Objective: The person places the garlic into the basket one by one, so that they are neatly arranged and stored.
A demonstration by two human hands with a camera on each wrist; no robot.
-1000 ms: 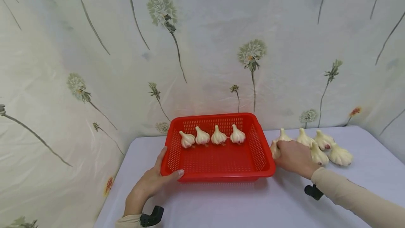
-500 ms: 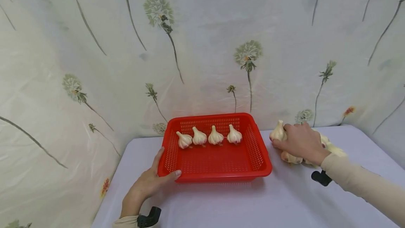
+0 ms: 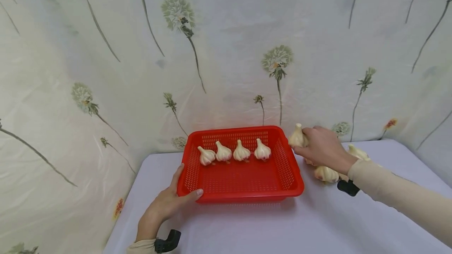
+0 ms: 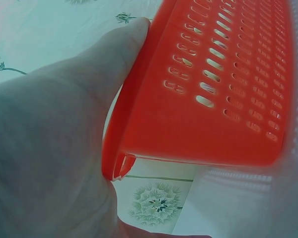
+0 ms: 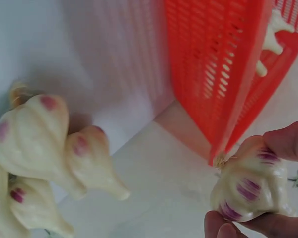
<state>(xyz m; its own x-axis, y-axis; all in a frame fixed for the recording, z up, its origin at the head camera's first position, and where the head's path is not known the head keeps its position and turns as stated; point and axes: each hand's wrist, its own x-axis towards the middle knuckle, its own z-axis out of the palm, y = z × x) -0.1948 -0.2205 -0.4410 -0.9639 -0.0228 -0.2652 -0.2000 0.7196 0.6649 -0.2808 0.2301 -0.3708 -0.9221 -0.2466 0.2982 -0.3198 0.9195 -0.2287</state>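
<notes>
Nearest you, over the left part of the tabletop [image 3: 226, 230], a black wrist mount [image 3: 167, 241] sits below your left hand [image 3: 166, 207]. That hand spans the near left corner of the red basket [image 3: 247, 197]: thumb laid straight over the near rim, forefinger along the left side, remaining fingers hidden.

Farther out, your right hand [image 3: 323, 147] pinches one garlic bulb [image 3: 297, 138] between thumb and fingers, raised above the tabletop. Key relation: the held bulb is just beside the basket's right rim, toward its far right corner, so the basket interior lies to your right hand's left. Bulb's long axis runs close to upright, neck up. Whether it touches the rim, you cannot tell. Your right hand is plainly the nearer one to that corner; your left is at the opposite one.

Inside the basket, a row of four bulbs [image 3: 241, 151] runs along the far long side, leftmost neck leaning left. Bare basket floor shows on your side of them.

Loose bulbs [image 3: 326, 174] cluster toward the tabletop's far right corner, partly behind your right hand; count uncertain.

Beyond the far edge, a dandelion-print backdrop [image 3: 226, 62]. Nowhere do you find a brand, label or readable writing.
</notes>
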